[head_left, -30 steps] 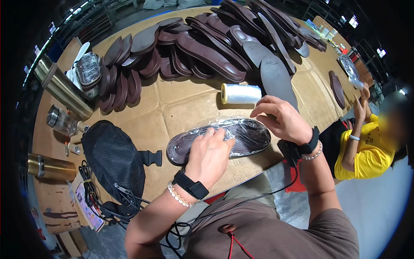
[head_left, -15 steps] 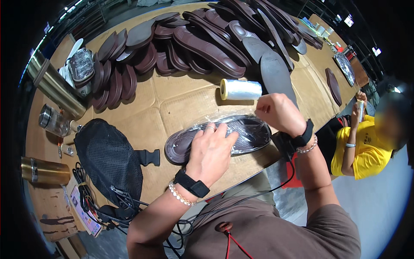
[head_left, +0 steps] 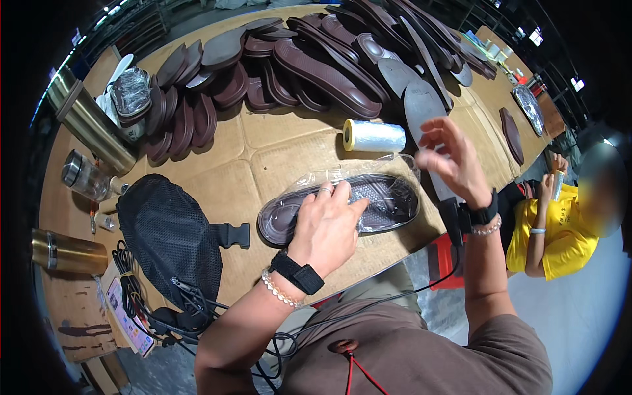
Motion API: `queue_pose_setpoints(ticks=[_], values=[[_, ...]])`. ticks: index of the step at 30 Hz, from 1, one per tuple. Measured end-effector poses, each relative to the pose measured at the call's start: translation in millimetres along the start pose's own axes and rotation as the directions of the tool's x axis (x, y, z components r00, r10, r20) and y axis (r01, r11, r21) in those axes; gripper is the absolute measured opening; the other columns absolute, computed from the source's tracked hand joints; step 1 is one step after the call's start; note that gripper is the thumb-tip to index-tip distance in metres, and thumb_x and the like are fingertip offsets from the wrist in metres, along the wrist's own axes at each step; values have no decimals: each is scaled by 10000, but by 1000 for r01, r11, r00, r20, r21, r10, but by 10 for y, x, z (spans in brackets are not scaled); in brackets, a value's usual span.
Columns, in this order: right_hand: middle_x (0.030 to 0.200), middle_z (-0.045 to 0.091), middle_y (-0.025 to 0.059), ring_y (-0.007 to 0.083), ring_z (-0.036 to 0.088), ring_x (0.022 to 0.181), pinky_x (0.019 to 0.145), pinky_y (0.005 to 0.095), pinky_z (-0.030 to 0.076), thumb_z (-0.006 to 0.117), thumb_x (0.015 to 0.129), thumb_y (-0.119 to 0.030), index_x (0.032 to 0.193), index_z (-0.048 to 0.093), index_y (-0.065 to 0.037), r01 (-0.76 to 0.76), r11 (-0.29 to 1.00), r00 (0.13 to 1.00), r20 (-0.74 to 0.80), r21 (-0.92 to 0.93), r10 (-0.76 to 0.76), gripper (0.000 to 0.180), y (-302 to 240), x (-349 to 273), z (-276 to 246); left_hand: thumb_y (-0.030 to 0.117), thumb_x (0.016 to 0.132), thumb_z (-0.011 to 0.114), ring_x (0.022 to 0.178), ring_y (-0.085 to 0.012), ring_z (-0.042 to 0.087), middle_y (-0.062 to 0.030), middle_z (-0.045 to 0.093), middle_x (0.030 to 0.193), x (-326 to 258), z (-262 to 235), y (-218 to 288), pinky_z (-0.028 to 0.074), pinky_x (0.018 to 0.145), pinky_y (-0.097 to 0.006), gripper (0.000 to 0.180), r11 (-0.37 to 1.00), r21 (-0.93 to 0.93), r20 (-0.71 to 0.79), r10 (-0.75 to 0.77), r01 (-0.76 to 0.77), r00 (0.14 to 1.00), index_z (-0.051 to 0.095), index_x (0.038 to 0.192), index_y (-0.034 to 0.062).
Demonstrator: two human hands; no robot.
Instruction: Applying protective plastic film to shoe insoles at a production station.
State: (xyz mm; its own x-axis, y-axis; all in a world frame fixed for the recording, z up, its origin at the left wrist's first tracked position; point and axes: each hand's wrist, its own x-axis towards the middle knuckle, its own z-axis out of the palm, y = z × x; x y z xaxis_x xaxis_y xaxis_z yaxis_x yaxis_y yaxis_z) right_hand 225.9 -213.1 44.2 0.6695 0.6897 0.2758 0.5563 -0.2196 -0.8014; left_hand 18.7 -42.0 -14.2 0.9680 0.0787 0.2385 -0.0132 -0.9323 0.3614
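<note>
A dark brown shoe sole [head_left: 388, 203] lies on the cardboard-covered table before me, with clear plastic film [head_left: 316, 178] over it and loose film edges standing up along its far side. My left hand [head_left: 327, 222] rests on the middle of the sole, fingers spread and pressing on the film. Raised beyond the sole's right end is my right hand [head_left: 453, 158], its fingers apart and slightly curled, with nothing seen in them. A roll of plastic film [head_left: 375, 136] with a yellowish core lies just past the sole, to the left of my right hand.
Many brown soles [head_left: 322, 76] are heaped along the far side. To the left are a black mesh bag [head_left: 171, 237], a glass jar [head_left: 85, 174], steel flasks [head_left: 99, 128] and cables [head_left: 131, 276]. A co-worker in yellow [head_left: 550, 230] holds a roll at the right.
My right hand has opened from a closed shape and moved right, away from the sole's end. The left hand stays on the sole. The whole view has shifted slightly.
</note>
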Motion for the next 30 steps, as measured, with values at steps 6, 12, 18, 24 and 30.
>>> queue_pose_setpoints(ticks=[6,12,18,24,30], values=[[776,648,90,164,642,706,694,314,548,898,791,-132,1062,669,14,-2,930,988,146,-367,60,384,216,-211,98,76,806,695,1075,-305,601,-99,607,1135,29,15,-57,516,918,-444,458,1000,-20,-17,12,-12,1000,734,1259,130],[1103,692,140,263,666,1032,875,368,531,843,850,-100,1289,608,-6,241,916,925,-211,-319,-317,507,30,-401,228,71,806,684,1040,-314,627,-102,641,1113,8,-79,-37,535,920,-439,421,999,22,-97,46,-44,994,741,1221,108],[1258,653,209,384,648,1167,1028,457,522,798,888,-137,1246,640,6,349,922,924,223,-166,-310,416,-296,-941,618,13,829,602,1059,-341,667,-157,688,1153,25,-149,-175,536,954,-446,387,959,-281,-72,2,-23,997,725,1193,60],[1533,494,236,396,438,1470,1246,490,323,689,981,-296,1503,472,28,490,849,804,478,-198,-353,652,-474,-923,867,86,838,679,1097,-388,647,-188,708,1098,5,-858,-357,521,1000,-442,379,999,-13,-351,-45,43,935,691,1213,31],[1573,455,239,385,404,1498,1257,488,301,688,977,-320,1515,440,55,531,808,784,508,-254,-356,701,-327,-823,1200,136,867,775,1154,-323,674,-195,695,1295,-241,-580,-748,499,1075,-395,567,863,-400,-4,-337,307,942,599,1392,17]])
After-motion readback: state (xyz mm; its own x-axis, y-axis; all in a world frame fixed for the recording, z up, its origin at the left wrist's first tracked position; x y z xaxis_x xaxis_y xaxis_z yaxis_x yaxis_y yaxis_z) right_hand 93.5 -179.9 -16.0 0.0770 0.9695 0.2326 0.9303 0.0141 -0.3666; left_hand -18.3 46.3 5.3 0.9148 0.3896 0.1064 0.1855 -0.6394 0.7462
